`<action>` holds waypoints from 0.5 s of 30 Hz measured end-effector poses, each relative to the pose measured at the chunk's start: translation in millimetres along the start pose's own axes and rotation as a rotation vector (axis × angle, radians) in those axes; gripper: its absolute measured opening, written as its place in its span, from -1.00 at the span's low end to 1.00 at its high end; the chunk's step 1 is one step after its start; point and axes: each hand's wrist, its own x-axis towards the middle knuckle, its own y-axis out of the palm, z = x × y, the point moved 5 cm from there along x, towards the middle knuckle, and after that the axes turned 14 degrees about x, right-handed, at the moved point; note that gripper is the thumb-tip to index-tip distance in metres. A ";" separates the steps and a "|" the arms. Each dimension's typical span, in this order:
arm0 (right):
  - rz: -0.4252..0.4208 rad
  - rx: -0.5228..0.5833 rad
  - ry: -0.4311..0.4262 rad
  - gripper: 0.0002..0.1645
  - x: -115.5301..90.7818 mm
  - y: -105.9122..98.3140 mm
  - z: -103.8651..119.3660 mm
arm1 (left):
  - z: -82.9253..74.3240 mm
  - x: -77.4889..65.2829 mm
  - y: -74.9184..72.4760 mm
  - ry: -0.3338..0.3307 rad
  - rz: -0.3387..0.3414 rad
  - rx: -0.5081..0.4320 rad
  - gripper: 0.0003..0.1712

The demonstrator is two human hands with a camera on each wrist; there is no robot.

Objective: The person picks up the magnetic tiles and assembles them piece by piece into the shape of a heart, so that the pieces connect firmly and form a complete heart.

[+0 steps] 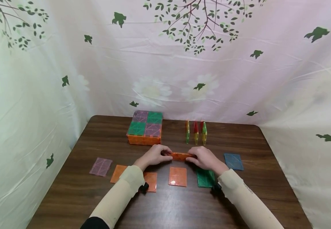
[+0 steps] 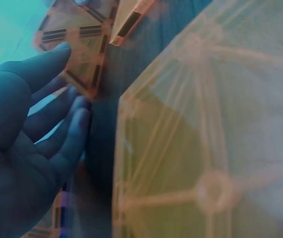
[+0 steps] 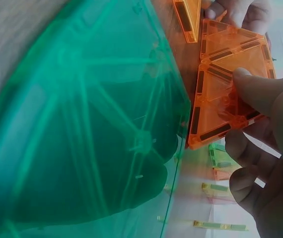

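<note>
One left hand and one right hand pinch opposite ends of an orange tile strip, thumbs on the near side; the strip sits mid-tabletop, its long axis running left to right between the hands and a broad face turned toward the person; whether its lower edge touches the wood cannot be told. The step looks like joining or steadying flat pieces; the next move probably calls for a level two-handed hold while the edges line up. Nearer the person lie an orange square and, under the right forearm, a green tile; farther back stand a tile box and, to its right, three upright tiles.
</note>
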 end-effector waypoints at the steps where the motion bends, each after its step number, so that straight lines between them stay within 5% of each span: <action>1: -0.004 -0.001 -0.006 -0.88 -0.6 -0.7 -0.6 | 0.7 -3.2 -1.9 0.001 0.001 0.018 -0.75; 11: -0.037 0.018 0.031 -0.92 -9.2 -10.0 -9.1 | -4.3 -63.1 -14.7 0.059 0.070 0.300 -0.28; 15: -0.039 0.022 0.030 -0.92 -10.2 -12.6 -9.9 | 13.5 -96.1 -39.7 -0.017 -0.039 0.368 -0.25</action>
